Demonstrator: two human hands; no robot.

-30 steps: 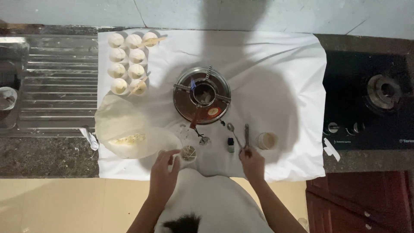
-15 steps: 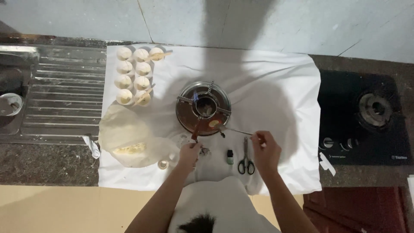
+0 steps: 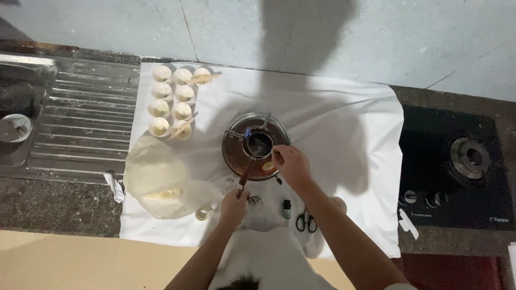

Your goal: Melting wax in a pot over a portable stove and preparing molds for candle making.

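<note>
My left hand (image 3: 234, 204) grips the small pot's handle (image 3: 244, 173) steady over the burner (image 3: 256, 145) while my right hand (image 3: 290, 164), pinching a spoon, should stir gently, clear of the flame (image 3: 249, 133).

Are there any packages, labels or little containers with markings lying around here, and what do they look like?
Small vial: on the white cloth beside the scissors; dark cap, green body.
Hob marking: pale print at the black hob's front right corner.
White tag: paper strip at the hob's front left.
</note>
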